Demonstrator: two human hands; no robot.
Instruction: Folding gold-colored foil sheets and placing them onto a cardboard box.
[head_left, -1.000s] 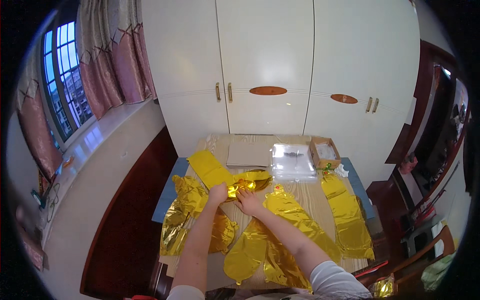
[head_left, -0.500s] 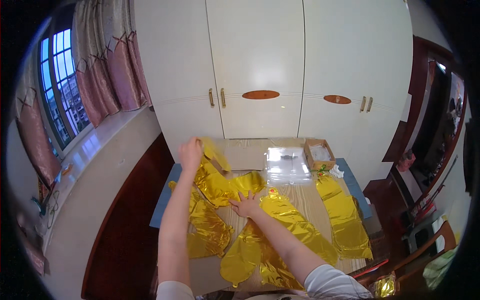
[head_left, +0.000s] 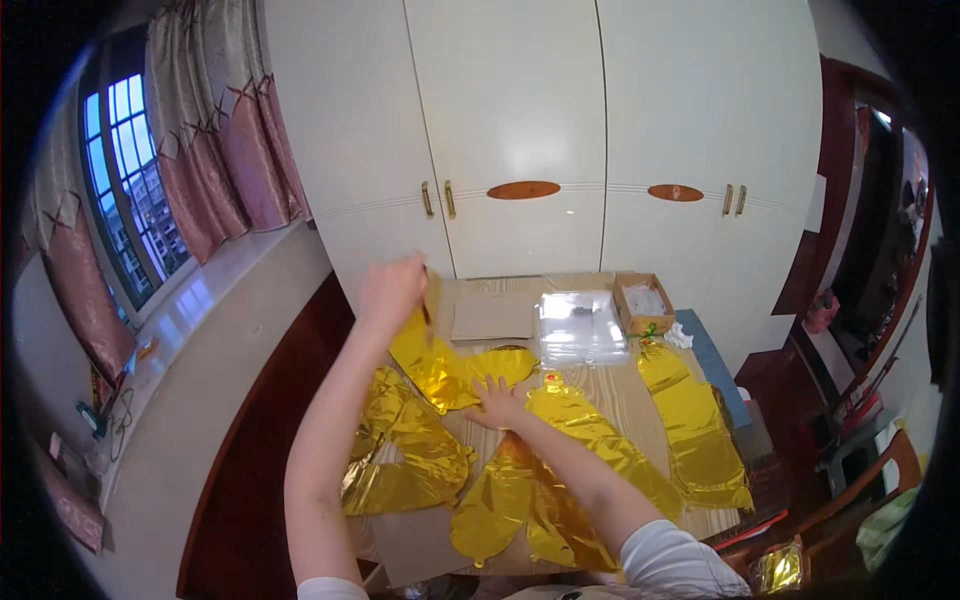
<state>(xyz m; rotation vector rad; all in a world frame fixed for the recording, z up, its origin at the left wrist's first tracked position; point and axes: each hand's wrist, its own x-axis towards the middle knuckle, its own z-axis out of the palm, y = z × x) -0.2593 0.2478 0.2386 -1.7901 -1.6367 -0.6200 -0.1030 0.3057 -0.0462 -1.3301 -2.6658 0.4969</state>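
Observation:
My left hand [head_left: 393, 287], closed and raised at the table's far left, grips the far end of a flat gold foil balloon [head_left: 438, 372]. That end is lifted off the table, partly hidden behind my fist. My right hand [head_left: 497, 405] lies with fingers spread on the same balloon's near edge, close to the table's middle. Nearer to me, left of my right forearm, is another flat gold foil balloon [head_left: 400, 470], creased and shiny. A further gold foil piece [head_left: 492, 508] spreads below my right hand, and one more [head_left: 590, 430] stretches beneath and beyond my right forearm.
Clear plastic sleeves [head_left: 580, 330] lie at the back of the wood-grain table [head_left: 640, 400]. A small cardboard box [head_left: 643, 303] stands beside them, with crumpled white tissue [head_left: 679, 336] nearby. Another gold foil balloon [head_left: 695, 430] lies at the right. A white wardrobe [head_left: 520, 120] rises behind.
My left hand has moved slightly right and up, pulling the foil balloon's far end with it. My right hand stays pressed on the near edge. The view has shifted a little.

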